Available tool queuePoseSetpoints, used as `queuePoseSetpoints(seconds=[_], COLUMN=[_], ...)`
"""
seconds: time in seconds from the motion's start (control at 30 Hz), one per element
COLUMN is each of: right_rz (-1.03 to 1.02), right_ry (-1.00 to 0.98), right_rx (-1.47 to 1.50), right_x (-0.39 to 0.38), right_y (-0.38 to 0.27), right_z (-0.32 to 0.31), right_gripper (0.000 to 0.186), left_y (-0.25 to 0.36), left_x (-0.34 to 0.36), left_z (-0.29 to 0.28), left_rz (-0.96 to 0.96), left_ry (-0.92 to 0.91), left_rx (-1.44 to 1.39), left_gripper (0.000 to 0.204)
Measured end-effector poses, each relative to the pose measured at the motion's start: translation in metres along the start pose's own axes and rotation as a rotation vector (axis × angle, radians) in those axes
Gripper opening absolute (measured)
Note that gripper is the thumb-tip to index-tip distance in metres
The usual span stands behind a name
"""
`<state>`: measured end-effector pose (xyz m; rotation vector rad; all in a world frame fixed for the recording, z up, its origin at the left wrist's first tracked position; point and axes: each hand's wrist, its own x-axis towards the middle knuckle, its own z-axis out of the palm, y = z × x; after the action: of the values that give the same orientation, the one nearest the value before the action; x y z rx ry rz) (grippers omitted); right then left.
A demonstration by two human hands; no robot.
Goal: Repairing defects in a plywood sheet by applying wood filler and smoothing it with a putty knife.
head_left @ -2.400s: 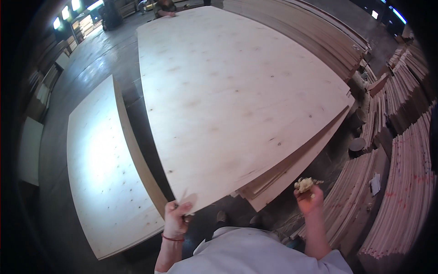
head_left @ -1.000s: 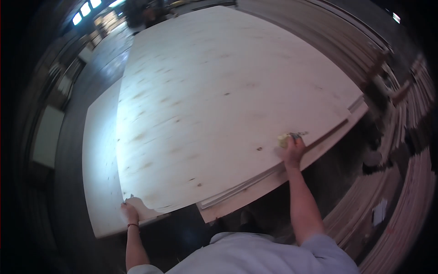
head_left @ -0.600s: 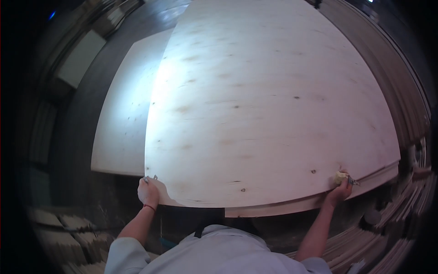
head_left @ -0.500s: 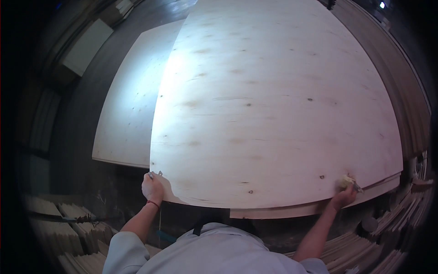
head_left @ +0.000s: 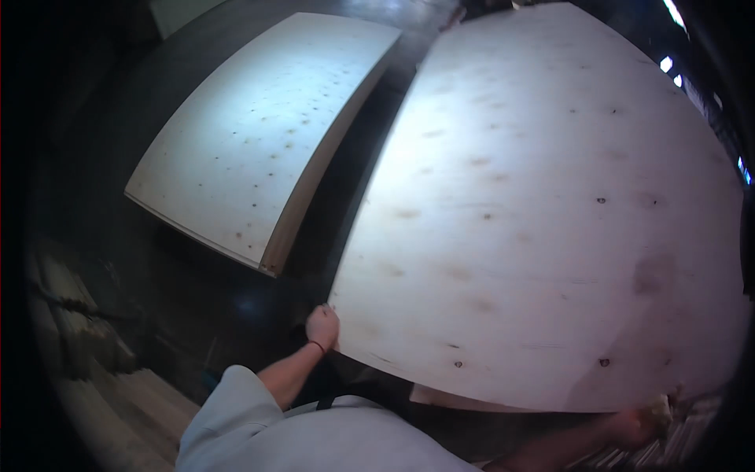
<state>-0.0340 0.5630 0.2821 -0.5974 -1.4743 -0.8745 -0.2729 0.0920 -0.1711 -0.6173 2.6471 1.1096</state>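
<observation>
A large pale plywood sheet (head_left: 503, 236) with dark knots spreads out before me. My left hand (head_left: 322, 326) is closed on its near left corner, thumb side up. At the near right edge of the sheet, my right hand (head_left: 635, 427) is blurred, its fingers curled round a pale yellowish wad (head_left: 659, 411) whose kind I cannot make out. Whether the right hand also grips the sheet is hidden. Below the sheet's near edge, a strip of another board (head_left: 464, 400) shows.
To the left lies a low stack of plywood sheets (head_left: 252, 134), a dark gap between it and my sheet. Part of another person's arm (head_left: 452, 19) shows at the sheet's far left corner. Stacked thin boards (head_left: 118, 401) stand at the lower left.
The big sheet, which overlapped the left stack, now lies apart from it, further right. My view has swung round. Both hands have moved right with the sheet's near edge.
</observation>
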Motion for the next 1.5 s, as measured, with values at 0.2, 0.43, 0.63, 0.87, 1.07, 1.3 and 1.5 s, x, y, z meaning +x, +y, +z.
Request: queuePoseSetpoints(seconds=[0.2, 0.43, 0.63, 0.87, 1.07, 1.3, 1.5], right_rz=[0.072, 0.067, 0.637, 0.640, 0.947, 1.151, 1.255], right_ry=[0.618, 0.394, -0.240, -0.895, -1.200, -1.206, -1.322], right_rx=[0.075, 1.925, 3.034, 2.128, 1.741, 1.558, 1.526], right_x=[0.143, 0.284, 0.287, 0.142, 0.017, -0.006, -0.012], right_y=[-0.107, -0.277, -0.413, -0.504, -0.476, -0.482, -0.511], right_z=[-0.040, -0.132, -0.154, -0.092, -0.036, -0.006, 0.022], right_gripper=[0.029, 0.034, 0.049, 0.040, 0.027, 0.020, 0.019], left_y=[-0.022, -0.003, 0.012, -0.025, -0.057, -0.244, -0.211], left_x=[-0.025, -0.007, 0.093, 0.143, 0.170, 0.174, 0.148], left_z=[0.061, -0.041, -0.121, -0.098, -0.121, -0.220, -0.337], left_rz=[-0.161, -0.203, -0.126, -0.583, -0.471, -1.106, -0.850], left_ry=[-0.369, -0.356, -0.436, -1.604, -1.283, -0.051, 0.282], left_rx=[-0.277, -0.581, -0.636, -1.929, -1.663, -1.063, -1.087], left_gripper=[0.045, 0.050, 0.052, 0.046, 0.054, 0.062, 0.052])
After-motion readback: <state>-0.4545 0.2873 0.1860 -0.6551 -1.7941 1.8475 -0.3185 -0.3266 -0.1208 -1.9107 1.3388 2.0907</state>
